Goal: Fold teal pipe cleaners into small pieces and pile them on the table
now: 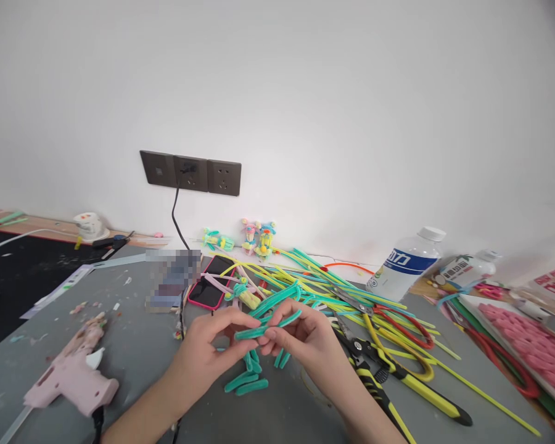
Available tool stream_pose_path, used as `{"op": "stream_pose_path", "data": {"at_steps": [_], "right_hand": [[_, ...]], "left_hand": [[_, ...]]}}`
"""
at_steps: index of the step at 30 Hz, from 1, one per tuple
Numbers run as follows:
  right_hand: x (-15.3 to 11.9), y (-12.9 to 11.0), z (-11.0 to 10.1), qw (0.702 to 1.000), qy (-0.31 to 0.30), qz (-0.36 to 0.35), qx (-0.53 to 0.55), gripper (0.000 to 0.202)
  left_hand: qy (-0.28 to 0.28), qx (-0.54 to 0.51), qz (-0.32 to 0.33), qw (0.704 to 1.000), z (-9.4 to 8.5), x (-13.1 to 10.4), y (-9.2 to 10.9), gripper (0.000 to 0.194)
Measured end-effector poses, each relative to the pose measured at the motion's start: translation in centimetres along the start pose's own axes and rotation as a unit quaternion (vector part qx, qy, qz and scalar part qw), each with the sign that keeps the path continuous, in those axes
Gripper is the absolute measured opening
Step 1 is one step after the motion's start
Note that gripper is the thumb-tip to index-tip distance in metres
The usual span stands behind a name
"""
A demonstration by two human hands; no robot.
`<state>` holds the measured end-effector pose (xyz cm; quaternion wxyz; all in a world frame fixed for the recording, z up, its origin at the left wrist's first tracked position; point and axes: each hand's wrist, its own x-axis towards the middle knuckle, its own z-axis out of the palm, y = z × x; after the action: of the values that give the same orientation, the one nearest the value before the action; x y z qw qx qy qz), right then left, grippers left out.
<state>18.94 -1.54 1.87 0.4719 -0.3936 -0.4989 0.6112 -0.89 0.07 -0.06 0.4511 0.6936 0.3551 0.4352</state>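
Plain white wall (pixel 333 135) at the back, bearing one dark socket panel (pixel 190 173) of three units, with one black plug (pixel 189 168) inserted. Below, a grey counter (pixel 141 351), speckled with scraps. Near the wall at right, two bottles (pixel 404 264), the nearer with a blue-banded label, lettering cut off and not legible. In front, one pair of yellow-and-black pliers (pixel 358 347) beside red-and-yellow-handled scissors (pixel 361 308). At centre, above the counter, left hand (pixel 217 339) and right hand (pixel 308 333), each grip pinched on teal fuzzy material (pixel 252 333) held between; whether one strip or several, impossible to tell. At left, one pink glue gun (pixel 71 373). Four small fuzzy figures (pixel 265 240): two upright against the wall, two lying. Smallest, two short teal pieces (pixel 252 387) lying side by side below the hands.
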Motion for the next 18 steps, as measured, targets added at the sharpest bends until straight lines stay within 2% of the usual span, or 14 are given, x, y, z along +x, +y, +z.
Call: {"op": "stream_pose_path", "data": {"at_steps": [4, 9, 13, 18], "right_hand": [[-0.2, 0.0, 0.5, 1.000, 0.001, -0.021, -0.017, 0.028], [-0.4, 0.7, 0.9, 0.991, 0.008, -0.114, -0.072, 0.023], [-0.4, 1.2, 1.2, 0.960, 0.008, -0.229, -0.162, 0.017], [-0.2, 1.5, 1.2, 0.920, 0.006, -0.288, -0.264, 0.015]], "left_hand": [[0.006, -0.184, -0.100, 0.978, 0.4, 0.0, 0.6, 0.011], [0.033, -0.310, -0.184, 0.932, 1.0, -0.1, 0.8, 0.026], [0.052, -0.336, -0.215, 0.915, 1.4, 0.0, 0.6, 0.034], [0.071, -0.279, -0.224, 0.931, 1.2, 0.3, 0.2, 0.038]]}}
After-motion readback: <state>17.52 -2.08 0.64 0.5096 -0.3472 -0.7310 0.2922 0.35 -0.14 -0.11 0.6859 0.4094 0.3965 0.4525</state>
